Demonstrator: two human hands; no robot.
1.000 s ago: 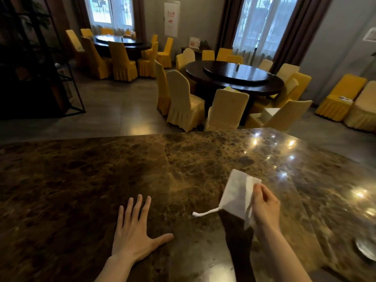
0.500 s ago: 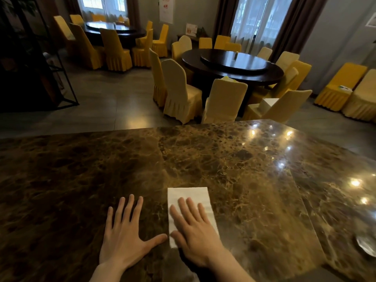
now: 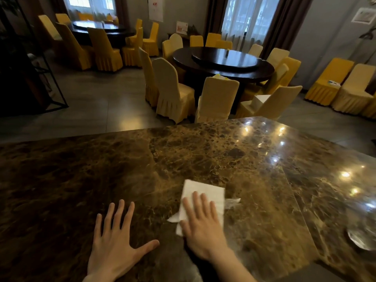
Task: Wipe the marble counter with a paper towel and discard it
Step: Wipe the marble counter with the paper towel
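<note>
A white folded paper towel (image 3: 205, 191) lies flat on the dark brown marble counter (image 3: 203, 155), near its front middle. My right hand (image 3: 203, 226) presses down on the towel's near half with flat, spread fingers; the far half sticks out beyond the fingertips, and a thin strip of paper pokes out at the right. My left hand (image 3: 116, 243) rests palm down on the bare marble just left of the towel, fingers apart, holding nothing.
A shiny round dish (image 3: 362, 239) sits at the counter's right edge. Beyond the counter's far edge stand yellow-covered chairs (image 3: 173, 92) around a dark round table (image 3: 223, 62). A black metal shelf frame (image 3: 40, 74) stands at the left.
My right hand brought the towel down from mid-air onto the counter, then slid it right and slightly away across the marble. My left hand stayed flat.
</note>
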